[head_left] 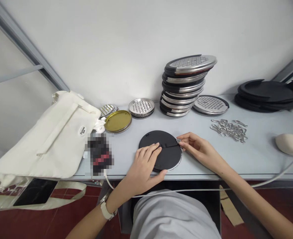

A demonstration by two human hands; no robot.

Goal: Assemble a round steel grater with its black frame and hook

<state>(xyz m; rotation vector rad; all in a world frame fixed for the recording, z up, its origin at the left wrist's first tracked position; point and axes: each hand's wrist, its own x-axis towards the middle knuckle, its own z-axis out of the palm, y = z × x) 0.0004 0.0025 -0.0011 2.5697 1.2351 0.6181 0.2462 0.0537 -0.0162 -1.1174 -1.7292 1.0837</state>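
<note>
Lower centre, the left hand is lying flat, apparently steadying the black disc nicely! The right hand is pinching a metal piece at the disc's edge.

Soft, even light — faint shadows, stretched edges, one pixelated patch.

Under the left hand, the partly covered disc is smooth, matt and probably plastic, with a shiny metal rim. Beyond the right hand lie bright metal clips. Past both hands, the stacked graters have glossy metal faces, rough with holes. Left of both hands, the bag is matt cloth.
</note>
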